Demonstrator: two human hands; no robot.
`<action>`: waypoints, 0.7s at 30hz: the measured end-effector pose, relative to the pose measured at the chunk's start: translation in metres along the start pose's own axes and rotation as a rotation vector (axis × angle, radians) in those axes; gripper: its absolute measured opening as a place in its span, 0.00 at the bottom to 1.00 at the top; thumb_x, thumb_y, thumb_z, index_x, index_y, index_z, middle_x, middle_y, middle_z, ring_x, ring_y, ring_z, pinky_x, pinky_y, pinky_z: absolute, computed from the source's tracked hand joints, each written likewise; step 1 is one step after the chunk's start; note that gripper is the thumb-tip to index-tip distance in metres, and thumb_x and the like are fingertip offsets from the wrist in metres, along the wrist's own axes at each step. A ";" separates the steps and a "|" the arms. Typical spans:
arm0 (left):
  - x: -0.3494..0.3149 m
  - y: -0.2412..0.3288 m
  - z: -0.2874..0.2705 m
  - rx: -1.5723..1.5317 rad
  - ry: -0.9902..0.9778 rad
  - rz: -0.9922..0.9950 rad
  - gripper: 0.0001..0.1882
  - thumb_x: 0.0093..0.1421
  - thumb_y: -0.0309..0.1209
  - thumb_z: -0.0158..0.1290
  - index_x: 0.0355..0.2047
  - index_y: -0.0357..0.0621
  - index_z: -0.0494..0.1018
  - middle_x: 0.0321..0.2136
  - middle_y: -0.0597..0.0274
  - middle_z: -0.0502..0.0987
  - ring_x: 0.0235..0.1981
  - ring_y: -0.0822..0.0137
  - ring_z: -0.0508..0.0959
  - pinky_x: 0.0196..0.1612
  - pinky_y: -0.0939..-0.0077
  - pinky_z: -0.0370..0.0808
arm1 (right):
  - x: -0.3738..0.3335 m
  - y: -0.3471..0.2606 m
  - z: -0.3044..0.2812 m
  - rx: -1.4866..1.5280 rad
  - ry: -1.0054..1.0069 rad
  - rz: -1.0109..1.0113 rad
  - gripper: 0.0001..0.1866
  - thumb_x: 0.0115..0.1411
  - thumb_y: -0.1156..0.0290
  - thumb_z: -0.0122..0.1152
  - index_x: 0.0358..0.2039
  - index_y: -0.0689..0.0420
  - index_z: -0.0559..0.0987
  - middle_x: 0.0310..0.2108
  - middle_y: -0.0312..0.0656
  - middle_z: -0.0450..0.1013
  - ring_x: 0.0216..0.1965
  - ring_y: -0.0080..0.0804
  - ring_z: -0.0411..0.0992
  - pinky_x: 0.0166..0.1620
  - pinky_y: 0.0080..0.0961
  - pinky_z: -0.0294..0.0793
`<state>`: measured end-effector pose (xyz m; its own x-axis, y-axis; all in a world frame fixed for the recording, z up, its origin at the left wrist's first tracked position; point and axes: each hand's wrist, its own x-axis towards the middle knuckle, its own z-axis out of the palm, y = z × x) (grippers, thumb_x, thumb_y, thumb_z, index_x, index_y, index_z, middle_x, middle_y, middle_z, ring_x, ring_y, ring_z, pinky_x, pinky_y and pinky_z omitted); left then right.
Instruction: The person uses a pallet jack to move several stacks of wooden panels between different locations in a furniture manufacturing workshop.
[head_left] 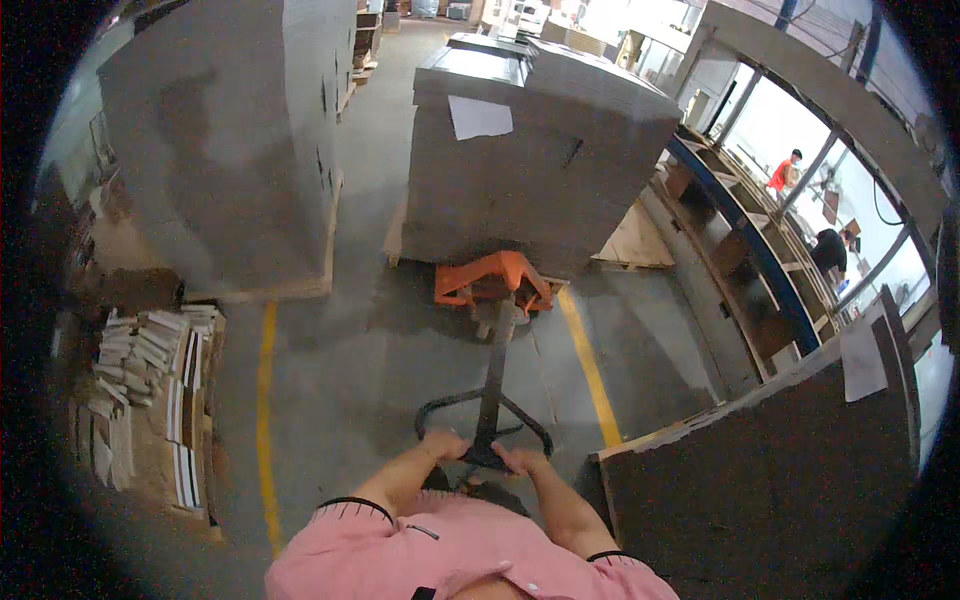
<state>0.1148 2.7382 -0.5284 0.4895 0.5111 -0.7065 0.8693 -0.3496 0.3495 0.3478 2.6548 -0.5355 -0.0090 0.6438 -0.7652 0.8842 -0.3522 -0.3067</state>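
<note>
Both of my arms reach forward to the black loop handle (490, 395) of an orange pallet jack (487, 272). My left hand (443, 444) is closed around the left side of the handle's near end. On the right side of that end, my right hand (518, 460) is wrapped too. The handle slants toward me from the orange body. Beyond it stands a tall stack of dark flat boards (520, 185) on a wooden pallet, with a white paper sheet (480, 117) on its near face. The jack's forks are hidden beneath the load.
To the left rise another tall stack (215, 150) and a pallet of loose wooden strips (150, 390). A dark stack (760, 490) stands close on my right. Yellow floor lines (266, 400) run along both sides. Two people work behind the windows at right.
</note>
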 end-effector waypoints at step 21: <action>-0.065 -0.157 -0.090 0.285 0.364 0.343 0.21 0.63 0.38 0.41 0.46 0.46 0.80 0.49 0.52 0.80 0.51 0.49 0.79 0.51 0.47 0.73 | -0.015 -0.212 0.017 -0.012 0.423 0.243 0.44 0.63 0.30 0.25 0.30 0.54 0.84 0.31 0.43 0.80 0.46 0.42 0.78 0.56 0.37 0.68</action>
<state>-0.0473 2.8305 -0.4820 0.7763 0.5509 -0.3065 0.6284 -0.7150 0.3064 0.1523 2.7081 -0.4688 0.3869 0.7640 -0.5163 0.8425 -0.5205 -0.1389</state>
